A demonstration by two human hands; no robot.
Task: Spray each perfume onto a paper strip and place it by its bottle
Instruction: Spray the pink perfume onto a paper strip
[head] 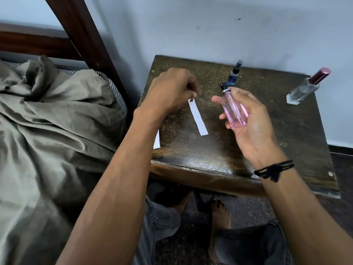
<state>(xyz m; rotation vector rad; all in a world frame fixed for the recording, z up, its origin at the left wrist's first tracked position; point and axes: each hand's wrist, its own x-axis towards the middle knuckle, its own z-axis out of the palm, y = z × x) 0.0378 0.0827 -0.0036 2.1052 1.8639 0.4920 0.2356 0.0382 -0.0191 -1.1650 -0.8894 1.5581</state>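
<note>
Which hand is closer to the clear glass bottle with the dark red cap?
The right hand. It holds a pink perfume bottle, left of the clear glass bottle with the dark red cap. The left hand is farther left, pinching a white paper strip.

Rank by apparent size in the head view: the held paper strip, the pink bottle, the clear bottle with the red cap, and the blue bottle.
1. Clear bottle with the red cap
2. Paper strip and pink bottle: too alike to rank
3. Blue bottle, though partly hidden and farther back
</note>
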